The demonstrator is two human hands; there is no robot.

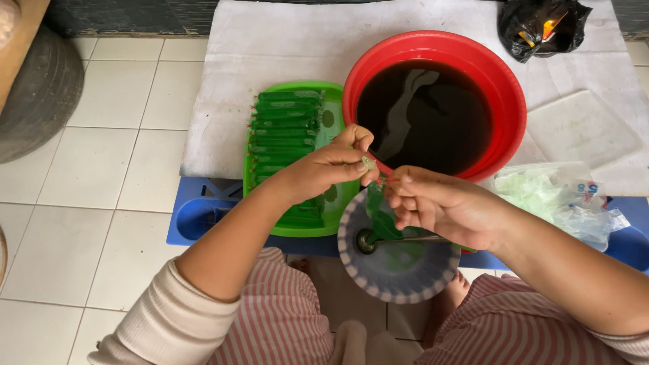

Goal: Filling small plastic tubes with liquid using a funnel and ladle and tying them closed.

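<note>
Left hand and right hand pinching green packet, fingertips clamped on its top, hovering just before red basin; green tray left of basin.

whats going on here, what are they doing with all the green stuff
A seated person is pinching the top of a slim green liquid-filled plastic pouch with both hands: left hand, right hand, which also holds a thin red band. The pouch hangs over a round grey-rimmed bowl. Finished green pouches lie stacked on a green plastic tray, beside a red plastic basin of dark liquid.
</note>
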